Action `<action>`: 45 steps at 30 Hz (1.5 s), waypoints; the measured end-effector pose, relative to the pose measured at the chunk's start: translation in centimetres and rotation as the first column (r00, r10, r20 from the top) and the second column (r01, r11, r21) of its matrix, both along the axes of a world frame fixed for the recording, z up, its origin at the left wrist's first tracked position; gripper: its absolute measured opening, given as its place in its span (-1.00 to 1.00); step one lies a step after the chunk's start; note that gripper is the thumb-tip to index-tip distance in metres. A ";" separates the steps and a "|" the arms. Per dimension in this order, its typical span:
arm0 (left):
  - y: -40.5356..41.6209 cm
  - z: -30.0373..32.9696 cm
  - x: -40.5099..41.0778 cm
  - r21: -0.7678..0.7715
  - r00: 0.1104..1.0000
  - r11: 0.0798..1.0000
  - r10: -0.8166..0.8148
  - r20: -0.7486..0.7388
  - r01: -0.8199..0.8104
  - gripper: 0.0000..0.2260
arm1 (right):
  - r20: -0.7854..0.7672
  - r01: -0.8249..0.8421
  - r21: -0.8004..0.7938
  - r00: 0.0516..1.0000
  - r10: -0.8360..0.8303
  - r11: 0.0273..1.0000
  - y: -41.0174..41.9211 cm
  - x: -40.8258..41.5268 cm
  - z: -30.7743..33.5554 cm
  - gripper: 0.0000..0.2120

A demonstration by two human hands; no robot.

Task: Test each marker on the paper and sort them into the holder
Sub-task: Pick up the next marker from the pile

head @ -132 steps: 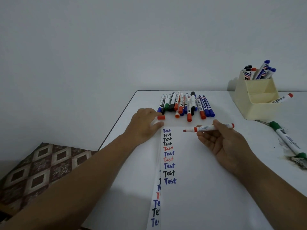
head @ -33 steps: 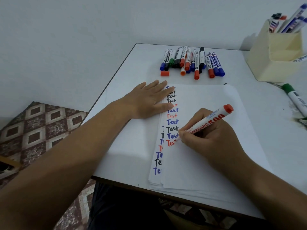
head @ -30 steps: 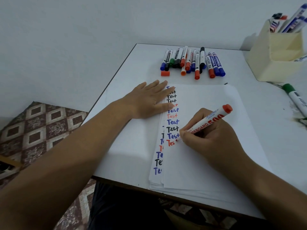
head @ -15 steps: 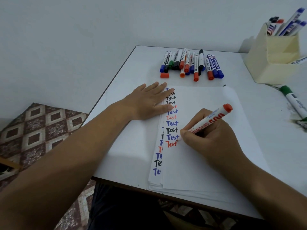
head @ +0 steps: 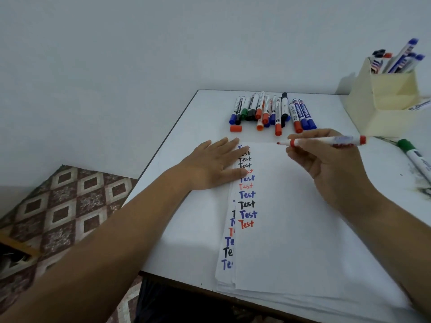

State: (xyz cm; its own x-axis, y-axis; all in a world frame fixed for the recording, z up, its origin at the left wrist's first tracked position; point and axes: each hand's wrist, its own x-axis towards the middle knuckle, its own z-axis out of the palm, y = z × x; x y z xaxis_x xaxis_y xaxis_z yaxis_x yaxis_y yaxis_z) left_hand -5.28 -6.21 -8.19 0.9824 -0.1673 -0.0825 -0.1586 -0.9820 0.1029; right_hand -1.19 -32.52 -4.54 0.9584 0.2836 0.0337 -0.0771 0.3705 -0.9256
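Testing looks done — a red "Test" (head: pixel 246 224) ends the column on the white paper sheet (head: pixel 303 217). The right hand (head: pixel 326 164) pinches the uncapped red-tipped white marker (head: pixel 326 142) level above the paper; the left hand (head: pixel 210 169) lies spread on it. Next, probably: the loose red cap (head: pixel 235 128) on the bench (head: pixel 210 108), then the cream plastic holder (head: pixel 384 106).

Paper (head: pixel 291 206) white with "Test" column in blue, black, red; holder (head: pixel 382 108) cream; loose cap (head: pixel 235 128) red; floor (head: pixel 65 206) brown-and-cream diamond tiles.

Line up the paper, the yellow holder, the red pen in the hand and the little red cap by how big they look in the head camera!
1. paper
2. yellow holder
3. red pen
4. little red cap
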 end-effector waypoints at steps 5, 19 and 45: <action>0.3 0.4 -0.1 -0.277 0.984 0.957 0.123 0.128 -0.084 -0.30 | -0.145 0.052 0.115 0.989 -0.035 0.992 -0.2 0.8 -1.1 -0.90; 0.0 1.8 7.0 -0.252 0.867 0.899 0.421 0.267 -0.359 -0.66 | -0.156 0.078 0.121 0.986 -0.059 0.990 -0.7 1.1 -1.2 -0.90; -2.6 1.6 4.5 -0.642 0.902 0.764 0.318 0.291 -0.063 -0.80 | 0.018 0.020 -0.185 1.000 -0.017 0.983 -0.1 0.8 -1.4 -0.78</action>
